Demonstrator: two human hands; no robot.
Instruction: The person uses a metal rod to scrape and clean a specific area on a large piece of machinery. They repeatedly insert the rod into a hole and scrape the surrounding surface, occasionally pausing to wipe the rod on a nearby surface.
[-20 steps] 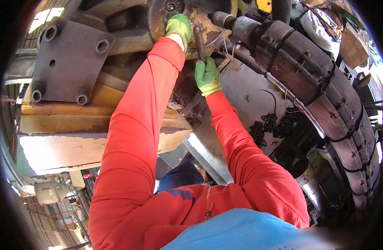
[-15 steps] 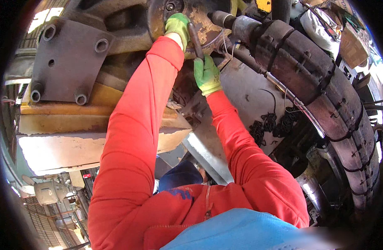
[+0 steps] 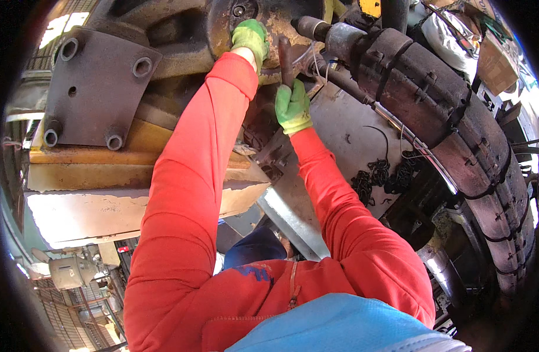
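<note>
In a green glove, my right hand (image 3: 293,108) is wrapped round the lower end of a rusty brown metal bar (image 3: 285,57). The bar points up and away from me, its far end thicker than a finger and near a worn round machine housing (image 3: 222,29). My left hand (image 3: 251,40), gloved the same way, is closed against the front of that yellow-brown housing. Whatever lies inside its fingers is hidden. Just above it, a bolt head (image 3: 239,10) sits in a round recess.
At the left, a dark steel plate with bushings (image 3: 99,88) rests by a yellow beam (image 3: 146,138). A heavy segmented track (image 3: 434,105) curves down the right side, a shiny rod (image 3: 407,134) beside it. Black chain (image 3: 380,175) lies on the grey floor plate (image 3: 334,126).
The bar's far end has swung right, away from my left hand, and the bar stands straighter. My right hand has shifted very slightly; my left hand stays at the housing.
</note>
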